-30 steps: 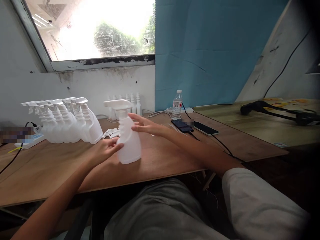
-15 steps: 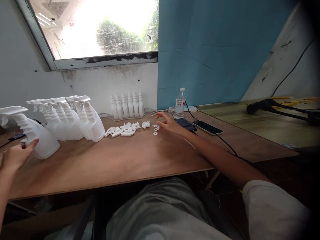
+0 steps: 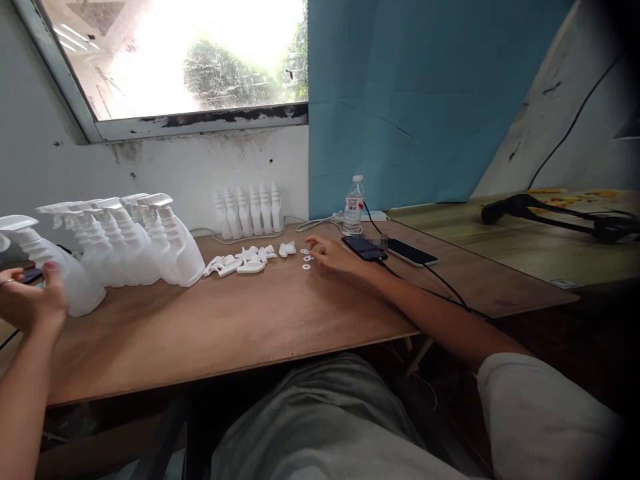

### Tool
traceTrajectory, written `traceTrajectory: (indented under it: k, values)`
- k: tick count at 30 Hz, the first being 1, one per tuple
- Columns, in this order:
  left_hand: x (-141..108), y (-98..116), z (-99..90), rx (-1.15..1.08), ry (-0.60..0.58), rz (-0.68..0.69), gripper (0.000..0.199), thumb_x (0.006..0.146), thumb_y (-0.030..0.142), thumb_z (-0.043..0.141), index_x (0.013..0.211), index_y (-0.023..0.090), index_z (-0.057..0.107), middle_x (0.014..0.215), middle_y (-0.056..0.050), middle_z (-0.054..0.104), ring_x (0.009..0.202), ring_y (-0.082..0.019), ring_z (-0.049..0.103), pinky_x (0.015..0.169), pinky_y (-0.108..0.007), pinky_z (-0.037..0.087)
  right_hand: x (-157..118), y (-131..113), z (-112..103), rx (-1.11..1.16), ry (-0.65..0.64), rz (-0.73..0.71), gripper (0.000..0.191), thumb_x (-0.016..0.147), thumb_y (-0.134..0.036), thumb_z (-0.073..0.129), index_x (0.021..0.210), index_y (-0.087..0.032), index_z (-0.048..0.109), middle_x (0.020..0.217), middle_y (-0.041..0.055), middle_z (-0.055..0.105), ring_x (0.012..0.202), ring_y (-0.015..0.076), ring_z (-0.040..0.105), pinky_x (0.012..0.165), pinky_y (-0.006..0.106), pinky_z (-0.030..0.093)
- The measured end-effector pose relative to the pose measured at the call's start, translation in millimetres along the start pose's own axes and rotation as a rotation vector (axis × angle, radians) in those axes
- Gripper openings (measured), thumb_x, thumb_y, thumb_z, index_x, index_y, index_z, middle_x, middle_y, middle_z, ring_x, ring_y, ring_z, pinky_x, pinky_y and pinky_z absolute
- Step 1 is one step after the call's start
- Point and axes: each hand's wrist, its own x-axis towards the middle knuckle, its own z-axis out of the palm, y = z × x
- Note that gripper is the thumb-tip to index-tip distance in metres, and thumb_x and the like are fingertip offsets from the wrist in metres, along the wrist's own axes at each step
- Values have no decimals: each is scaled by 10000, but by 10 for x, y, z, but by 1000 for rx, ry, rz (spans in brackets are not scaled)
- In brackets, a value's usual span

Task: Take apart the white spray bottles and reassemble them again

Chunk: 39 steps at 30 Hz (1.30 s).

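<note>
At the left edge my left hand [image 3: 35,300] is beside the nearest white spray bottle [image 3: 77,283], its thumb raised and fingers apart, with nothing seen in it. My right hand [image 3: 327,255] reaches over several small white rings [image 3: 306,267] right of the table's middle, its thumb and index finger bent and apart; no object shows between them. Several more spray bottles [image 3: 183,257] with trigger heads stand in a group at the left. White plastic pieces [image 3: 251,267] lie in a loose pile between these bottles and the rings.
Several slim white bottles [image 3: 260,213] line the wall behind the pile. A clear water bottle [image 3: 353,207], a dark phone [image 3: 364,248] and another phone [image 3: 413,253] with cables are at the right. The wooden table's front edge [image 3: 225,368] runs before my lap.
My left hand has come off the nearest spray bottle and its fingers have spread. The right hand has lowered slightly toward the rings. The whole view has shifted a little to the right.
</note>
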Motion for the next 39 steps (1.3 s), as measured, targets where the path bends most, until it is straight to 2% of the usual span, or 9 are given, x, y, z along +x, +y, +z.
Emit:
traceTrajectory:
  k: [3, 5, 9, 11, 14, 17, 21, 32, 39]
  values:
    - [-128, 342, -38, -2, 87, 167, 398, 775, 402, 492, 1081, 149, 513, 1109, -147, 583, 1108, -295, 519, 942, -463, 444, -12, 2, 36, -167, -33, -31, 261, 867, -205, 526, 1112, -151, 595, 958, 58, 678, 677, 119, 609, 673, 226, 442]
    - [-265, 661, -48, -30, 15, 354, 302, 839, 399, 442, 1007, 169, 542, 946, -81, 609, 1002, -252, 558, 917, -407, 464, -28, 0, 68, -264, -63, -74, 237, 874, -204, 525, 1083, -150, 622, 955, 70, 687, 779, 154, 621, 745, 249, 444]
    - [-634, 1327, 82, -142, -372, 652, 265, 904, 350, 402, 994, 164, 569, 1040, -57, 621, 869, -165, 583, 840, -277, 475, -66, 21, 147, -336, -127, -166, 240, 886, -197, 515, 1097, -147, 619, 1059, 100, 661, 904, 193, 615, 833, 294, 450]
    - [-812, 1582, 253, -151, -587, 735, 305, 904, 304, 390, 1090, 138, 566, 1135, -85, 612, 955, -182, 591, 877, -280, 465, -77, 52, 188, -343, -150, -203, 266, 896, -204, 510, 1135, -144, 611, 1117, 125, 633, 983, 214, 600, 888, 325, 447]
    - [-998, 1811, 586, -116, -747, 817, 407, 817, 133, 407, 1194, 96, 558, 1241, -126, 591, 1181, -228, 518, 977, -288, 421, -76, 114, 234, -340, -180, -256, 272, 914, -203, 483, 1134, -137, 629, 1149, 150, 603, 1078, 239, 563, 962, 372, 420]
    - [-1081, 1876, 860, -52, -862, 851, 535, 692, 46, 461, 1216, 63, 568, 1274, -174, 578, 1236, -272, 483, 1018, -314, 387, -60, 167, 253, -309, -200, -266, 259, 920, -179, 461, 1075, -132, 663, 1078, 146, 613, 1031, 236, 571, 946, 377, 427]
    - [-1114, 1845, 989, -13, -965, 835, 524, 671, 50, 476, 1171, 110, 619, 1202, -157, 636, 1196, -282, 519, 966, -314, 421, -47, 194, 257, -274, -190, -250, 233, 906, -158, 478, 1013, -137, 683, 999, 120, 611, 931, 210, 576, 885, 346, 446]
    - [-1090, 1919, 881, -104, -1071, 780, 532, 780, 450, 494, 1214, 164, 608, 1166, -92, 648, 1142, -313, 508, 914, -330, 431, -15, 292, 303, -153, -139, -120, 161, 855, -183, 534, 925, -133, 670, 924, 75, 566, 718, 141, 534, 691, 271, 439]
    - [-1082, 1918, 739, -59, -1231, 697, 507, 768, 592, 446, 922, 175, 690, 923, -93, 689, 848, -251, 630, 701, -280, 441, -23, 293, 313, -90, -59, -71, 96, 783, -193, 576, 851, -146, 624, 805, 35, 589, 708, 147, 522, 661, 257, 413]
